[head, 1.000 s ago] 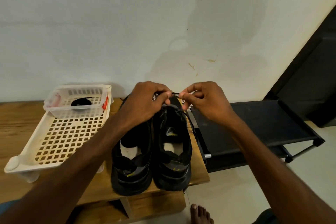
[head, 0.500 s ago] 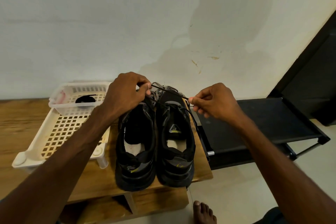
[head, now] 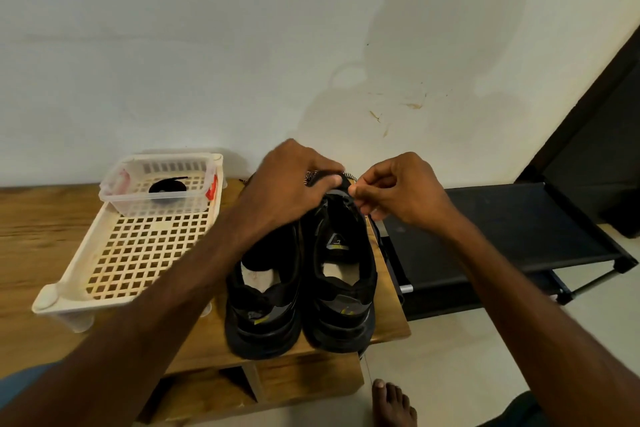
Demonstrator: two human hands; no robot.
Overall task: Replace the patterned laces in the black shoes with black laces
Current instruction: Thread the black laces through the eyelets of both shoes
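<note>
Hands back together over right shoe (head: 341, 281), left grip (head: 287, 180) clamping it, right grip (head: 398, 191) pinching black lace (head: 329, 173); relacing barely begun, I reckon.

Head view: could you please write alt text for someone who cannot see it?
A left hand and a right hand hold a lace at the far end of two black shoes on a table. A white basket with a coiled black lace sits left of them, a black rack right.
</note>
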